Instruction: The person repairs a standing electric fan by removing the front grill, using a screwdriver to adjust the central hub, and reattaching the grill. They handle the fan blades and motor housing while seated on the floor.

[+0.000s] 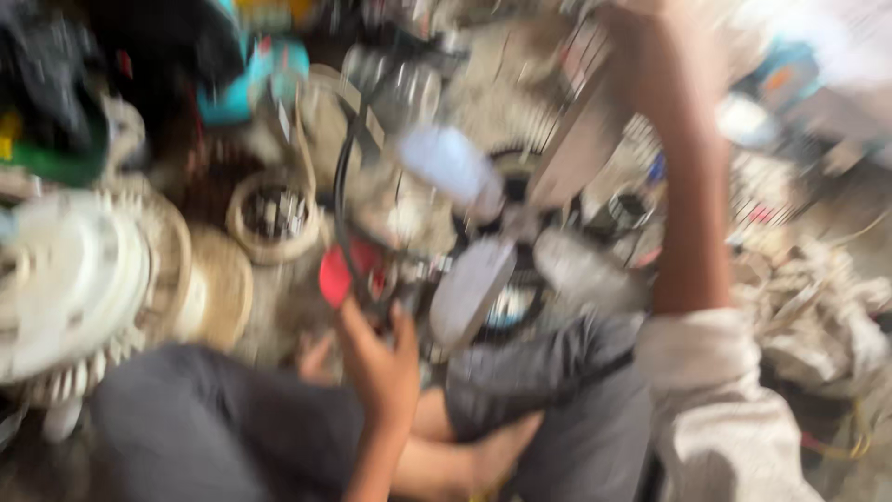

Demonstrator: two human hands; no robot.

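Note:
The picture is badly blurred by motion. A fan with pale grey blades (pixel 469 279) lies in front of me between my knees. My left hand (pixel 376 358) grips a dark wire ring (pixel 342 186), probably the fan's guard, at its lower edge beside a red part (pixel 334 277). My right hand (pixel 641 56) is raised at the top of the view, against a wire grille (pixel 581 65); whether its fingers hold the grille I cannot make out. My right forearm comes out of a rolled white sleeve (pixel 706 372).
Fan parts crowd the floor: a white round housing (pixel 70 279) at left, a cream ring (pixel 272 214), a teal object (pixel 255 79), tangled cloth or rope (pixel 818 307) at right. My grey-trousered legs (pixel 204 428) and a bare foot (pixel 502 451) fill the bottom.

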